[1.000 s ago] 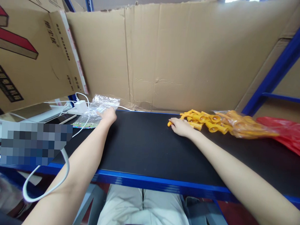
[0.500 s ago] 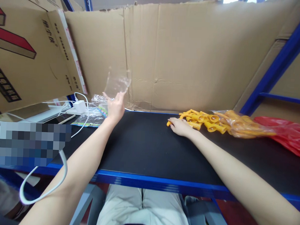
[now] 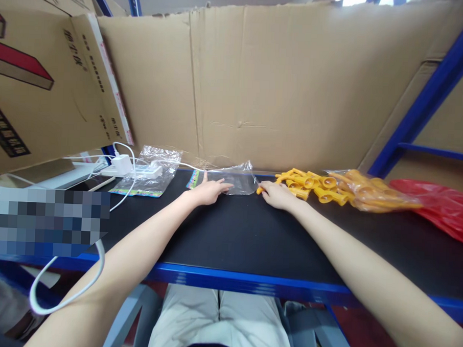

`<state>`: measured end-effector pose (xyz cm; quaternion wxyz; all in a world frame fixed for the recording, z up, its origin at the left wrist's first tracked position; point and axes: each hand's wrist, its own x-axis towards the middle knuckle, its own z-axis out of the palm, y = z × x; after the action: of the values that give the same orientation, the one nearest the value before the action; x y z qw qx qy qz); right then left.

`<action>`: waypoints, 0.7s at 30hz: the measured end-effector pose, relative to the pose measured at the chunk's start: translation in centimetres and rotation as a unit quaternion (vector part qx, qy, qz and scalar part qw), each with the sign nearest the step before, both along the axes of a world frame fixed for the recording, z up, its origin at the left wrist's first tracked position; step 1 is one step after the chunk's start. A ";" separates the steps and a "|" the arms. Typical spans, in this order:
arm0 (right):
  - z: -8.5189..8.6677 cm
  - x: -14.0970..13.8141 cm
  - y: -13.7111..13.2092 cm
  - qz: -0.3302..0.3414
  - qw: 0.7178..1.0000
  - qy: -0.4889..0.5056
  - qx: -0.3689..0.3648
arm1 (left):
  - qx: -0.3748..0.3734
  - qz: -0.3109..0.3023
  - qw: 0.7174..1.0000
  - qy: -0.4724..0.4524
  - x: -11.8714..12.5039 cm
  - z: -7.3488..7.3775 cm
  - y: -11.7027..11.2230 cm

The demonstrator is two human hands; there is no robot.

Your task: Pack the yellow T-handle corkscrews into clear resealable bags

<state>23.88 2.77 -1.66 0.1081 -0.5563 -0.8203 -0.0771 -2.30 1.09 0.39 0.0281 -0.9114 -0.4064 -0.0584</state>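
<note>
My left hand (image 3: pixel 209 192) lies with fingers spread on a clear plastic bag (image 3: pixel 242 183) with a colourful printed edge, flat on the black tabletop. To its right, my right hand (image 3: pixel 278 195) has its fingers closed round a yellow plastic pipe (image 3: pixel 260 190), whose end pokes out past the fingertips; the rest is partly hidden. Beside that hand is a pile of similar yellow pipes (image 3: pixel 326 195) with cup-shaped ends. More of them show inside a clear bag (image 3: pixel 384 195) farther right.
Another clear bag (image 3: pixel 154 185) lies at the left, by a white power strip (image 3: pixel 139 170) with a charger (image 3: pixel 121 164). A white cable (image 3: pixel 101 265) loops over my left forearm. A red plastic bag (image 3: pixel 445 208) sits far right. Cardboard (image 3: pixel 297 84) walls the back.
My left hand has come down and to the right, bringing the clear bag from mid-air onto the tabletop, and its fingers are now spread over it. My right hand has stayed in place.
</note>
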 end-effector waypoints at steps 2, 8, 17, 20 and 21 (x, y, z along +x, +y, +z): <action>0.0 0.0 0.0 0.000 1.000 0.001 -0.002 | -0.030 0.018 0.999 0.004 -0.3 0.0 0.3; 0.0 0.1 0.1 0.004 1.000 0.000 -0.003 | -0.146 0.001 0.988 -0.043 -0.8 0.1 1.2; -0.1 0.2 0.2 0.011 1.000 -0.004 -0.007 | -0.259 0.012 0.954 -0.150 -1.7 -0.1 2.1; 0.2 0.2 0.1 -0.005 1.000 -0.015 -0.010 | -0.273 0.021 0.946 -0.173 -2.2 0.0 2.1; 0.4 0.3 0.0 -0.016 1.000 -0.025 -0.010 | -0.275 0.026 0.944 -0.179 -2.3 0.0 2.2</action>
<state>24.17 2.74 -1.27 0.0806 -0.5685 -0.8144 -0.0842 -4.61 3.25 0.40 -0.2952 -0.8476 -0.4281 -0.1058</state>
